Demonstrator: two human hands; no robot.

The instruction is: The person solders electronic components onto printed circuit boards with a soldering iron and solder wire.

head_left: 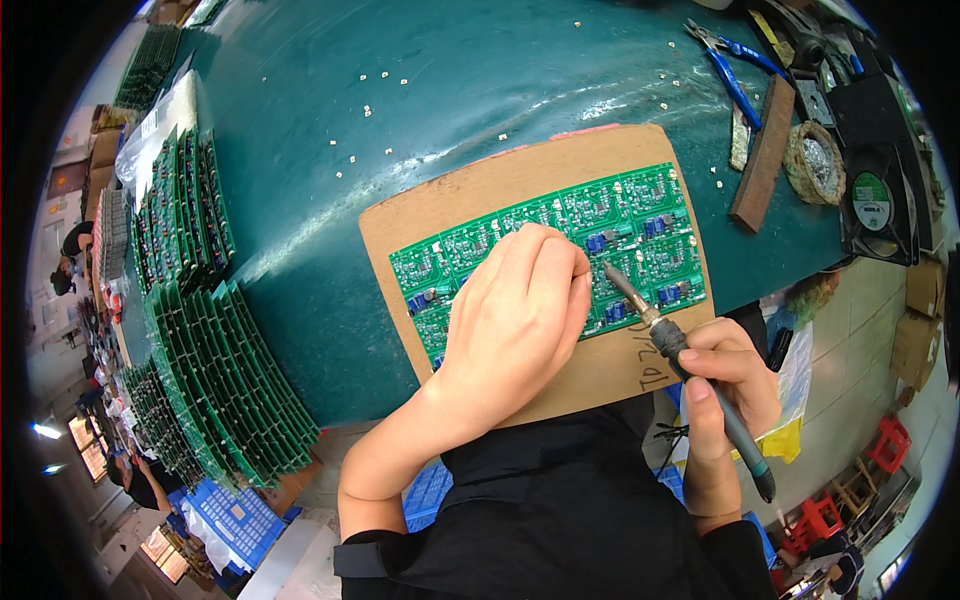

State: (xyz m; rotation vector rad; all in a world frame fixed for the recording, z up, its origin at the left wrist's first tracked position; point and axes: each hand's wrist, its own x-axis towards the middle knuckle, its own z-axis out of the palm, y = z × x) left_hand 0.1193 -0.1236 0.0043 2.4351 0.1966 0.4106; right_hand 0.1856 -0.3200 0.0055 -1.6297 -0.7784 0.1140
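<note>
A green panel of circuit boards (650,205) with blue and white components lies on a brown fibreboard sheet (420,218) in front of me. My right hand (735,375) grips a soldering iron (740,435) by its dark handle, its metal tip slanting down to the right-centre part of the panel. Over the middle of the panel is my left hand (520,310), fingers pinched together just left of the iron's tip. Its fingertips are turned away, so whatever they may hold is hidden. The left hand also covers part of the panel.
Rows of upright green circuit boards (225,385) stand at the left. Tiny pale parts (367,111) are scattered on the green mat (300,330). At far right are blue-handled cutters (738,85), a brown bar (765,155), a round woven holder (815,165) and a black fan (880,205).
</note>
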